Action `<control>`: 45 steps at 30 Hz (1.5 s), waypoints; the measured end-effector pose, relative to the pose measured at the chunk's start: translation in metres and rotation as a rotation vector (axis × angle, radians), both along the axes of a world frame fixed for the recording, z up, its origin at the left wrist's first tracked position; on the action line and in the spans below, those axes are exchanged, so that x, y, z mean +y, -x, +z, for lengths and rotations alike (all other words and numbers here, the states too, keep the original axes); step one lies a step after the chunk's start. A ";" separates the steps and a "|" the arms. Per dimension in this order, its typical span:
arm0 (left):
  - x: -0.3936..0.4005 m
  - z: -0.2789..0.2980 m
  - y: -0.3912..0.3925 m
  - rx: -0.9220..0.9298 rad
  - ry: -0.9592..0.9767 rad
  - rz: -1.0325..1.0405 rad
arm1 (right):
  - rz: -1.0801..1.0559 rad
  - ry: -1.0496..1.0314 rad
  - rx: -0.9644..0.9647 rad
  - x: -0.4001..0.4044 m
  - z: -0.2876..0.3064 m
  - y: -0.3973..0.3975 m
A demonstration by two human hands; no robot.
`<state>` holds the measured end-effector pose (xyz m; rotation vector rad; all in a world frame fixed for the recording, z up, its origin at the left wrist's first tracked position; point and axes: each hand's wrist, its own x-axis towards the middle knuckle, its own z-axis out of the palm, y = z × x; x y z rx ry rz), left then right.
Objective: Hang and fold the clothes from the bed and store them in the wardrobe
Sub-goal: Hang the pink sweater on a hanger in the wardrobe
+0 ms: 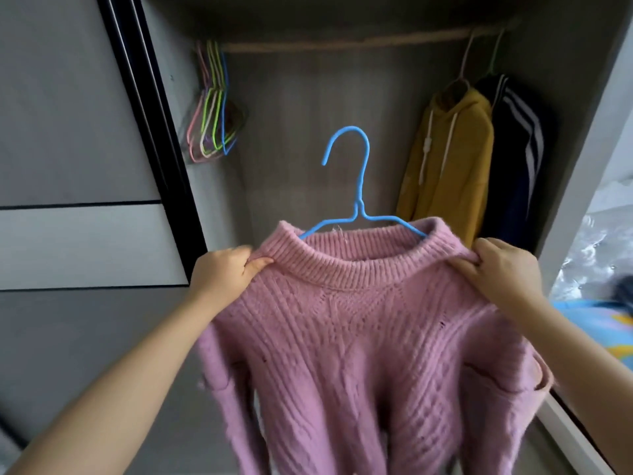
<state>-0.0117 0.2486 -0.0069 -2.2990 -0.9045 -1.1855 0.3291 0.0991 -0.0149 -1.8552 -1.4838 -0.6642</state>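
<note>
A pink knitted sweater (363,341) hangs on a blue wire hanger (359,186) whose hook sticks up out of the collar. My left hand (222,272) pinches the sweater's left shoulder. My right hand (503,269) grips its right shoulder. I hold it up in front of the open wardrobe, below the wooden rail (359,41). The sleeves dangle down at both sides.
Several empty coloured hangers (212,108) hang at the rail's left end. A yellow hoodie (448,159) and a dark striped jacket (520,149) hang at its right end. The sliding door (78,138) stands at the left. The bed's edge (596,323) shows at the right.
</note>
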 end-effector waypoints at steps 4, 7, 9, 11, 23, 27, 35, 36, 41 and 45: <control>0.002 0.005 -0.017 0.010 -0.046 -0.040 | -0.055 0.058 0.011 -0.005 -0.009 -0.012; 0.006 0.004 -0.027 0.060 -0.022 -0.059 | -0.086 0.207 0.085 -0.014 -0.005 -0.011; 0.010 0.009 -0.033 0.100 0.058 -0.046 | -0.064 0.236 0.088 -0.022 0.000 -0.010; 0.017 0.019 -0.041 0.112 0.197 0.015 | -0.030 0.189 -0.017 -0.034 0.002 -0.008; 0.068 0.100 -0.120 0.241 0.159 0.092 | -0.208 0.015 0.335 -0.018 0.091 -0.012; 0.093 0.134 -0.135 0.128 0.256 0.033 | -0.094 -0.126 0.607 0.003 0.132 -0.018; 0.155 0.210 -0.187 0.143 0.185 0.152 | 0.033 -0.288 1.041 0.109 0.195 -0.040; 0.163 0.217 -0.195 0.143 0.174 0.166 | 0.039 -0.314 1.061 0.123 0.201 -0.047; 0.206 0.258 -0.239 0.166 0.144 0.265 | 0.095 -0.396 1.128 0.193 0.232 -0.084; 0.243 0.278 -0.278 0.219 0.115 0.288 | 0.082 -0.407 1.091 0.232 0.232 -0.112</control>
